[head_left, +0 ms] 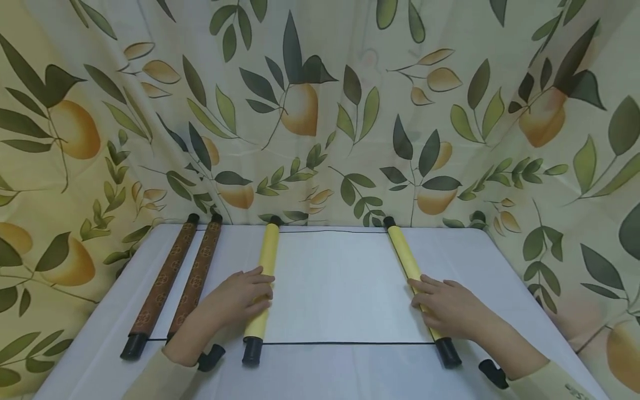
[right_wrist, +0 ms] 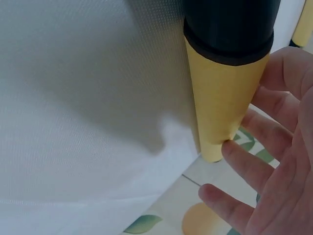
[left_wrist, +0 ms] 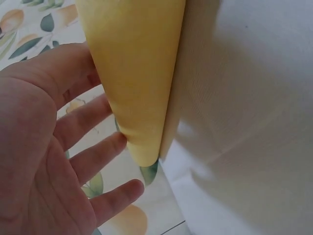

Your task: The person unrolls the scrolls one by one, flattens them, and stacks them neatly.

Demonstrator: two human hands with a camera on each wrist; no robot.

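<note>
The scroll (head_left: 335, 286) lies mid-table, spread wide between its yellow rollers. Left hand (head_left: 240, 297) and right hand (head_left: 445, 305) rest on them with straight fingers. Little rolling looks left; brown scroll (head_left: 172, 280) sits closed at left.

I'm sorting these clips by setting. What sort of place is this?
Probably a staged tabletop booth rather than a lived-in room: a white table is enclosed by a leaf-and-fruit printed curtain, and it holds only a half-unrolled yellow scroll and a brown patterned scroll.
</note>
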